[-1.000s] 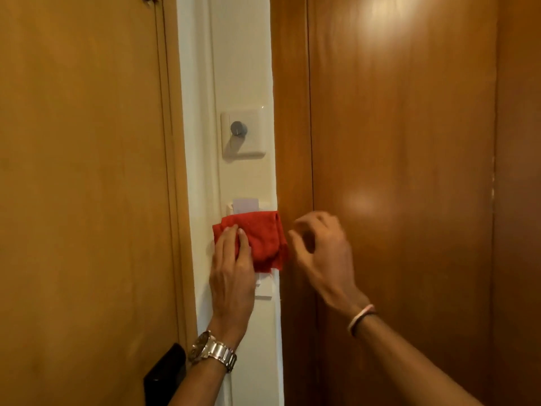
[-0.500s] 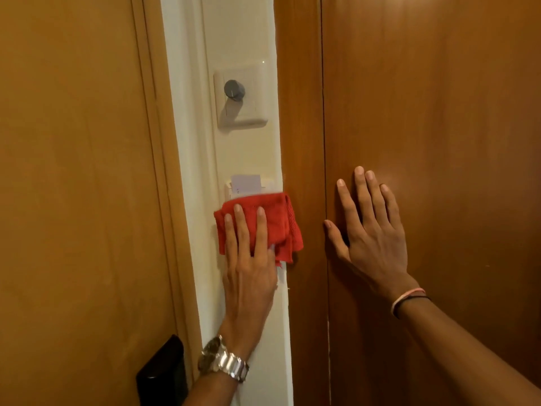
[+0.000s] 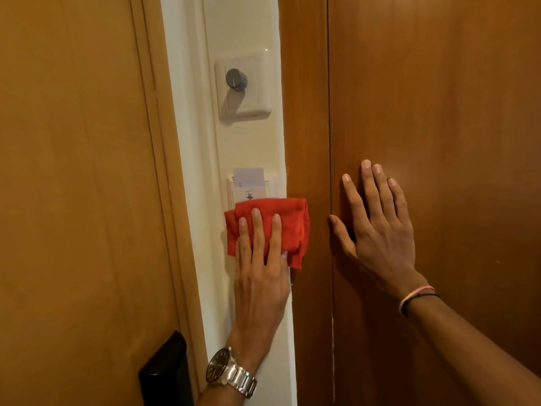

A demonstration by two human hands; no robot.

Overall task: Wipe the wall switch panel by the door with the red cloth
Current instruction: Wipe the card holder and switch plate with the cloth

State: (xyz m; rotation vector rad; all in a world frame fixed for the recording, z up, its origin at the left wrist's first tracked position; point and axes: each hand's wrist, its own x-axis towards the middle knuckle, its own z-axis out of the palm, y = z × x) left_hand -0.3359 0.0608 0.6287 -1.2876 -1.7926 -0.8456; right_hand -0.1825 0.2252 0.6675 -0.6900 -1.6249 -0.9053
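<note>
Pressing red cloth (image 3: 272, 227) on card holder (image 3: 248, 194), white card (image 3: 248, 175) slotted in, left hand (image 3: 260, 276) fingers spread flat

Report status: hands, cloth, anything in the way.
Left hand flat, pressing folded red cloth onto white card-slot switch panel. Right hand open, flat on brown wooden panel. White card stands in slot just above cloth.

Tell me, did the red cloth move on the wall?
Yes. The folded red cloth slid down: it hid the white key-card holder below its card before, and now the holder's arrow mark shows above it.
</note>
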